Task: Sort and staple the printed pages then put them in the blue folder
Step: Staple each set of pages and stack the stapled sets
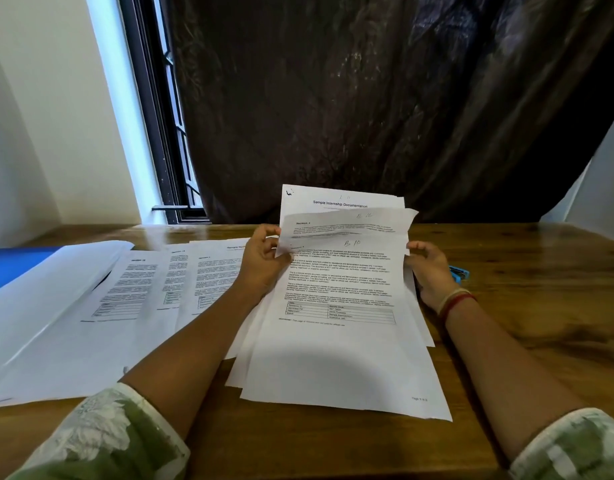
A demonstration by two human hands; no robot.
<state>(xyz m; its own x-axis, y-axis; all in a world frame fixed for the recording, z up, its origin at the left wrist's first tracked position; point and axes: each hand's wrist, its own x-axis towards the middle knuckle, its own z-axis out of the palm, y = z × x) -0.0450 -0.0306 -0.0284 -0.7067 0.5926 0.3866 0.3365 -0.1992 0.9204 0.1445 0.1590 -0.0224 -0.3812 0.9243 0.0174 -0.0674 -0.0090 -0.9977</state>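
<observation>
both hands on the stack of printed pages (340, 341), centre of the wooden table (527, 306). left hand (264, 261) grips the stack's left edge near the top, thumb over the front sheet, fingers curled behind. right hand (428, 271) pinches the right edge at the same height, fingertips tucked behind the paper. far ends of the sheets are lifted off the table and fanned, so three top edges show. the rearmost reads "sample internship documentation", and the nearer ones carry handwritten marks. near ends lie flat on the table, corners not aligned.

blue folder (11, 268) sits at the far left edge, well apart from the hands. most of it is covered by a large white sheet (49, 306). between that and the left forearm: a row of loose printed pages (142, 289), overlapping each other, with the forearm crossing over the nearest one.

blue stapler (459, 273) is just behind the right hand, largely hidden by it. bangles (454, 301) on the right wrist, green patterned sleeves (108, 438) at the bottom corners. a dark curtain (367, 98) hangs behind the table, window (167, 133) to its left.
</observation>
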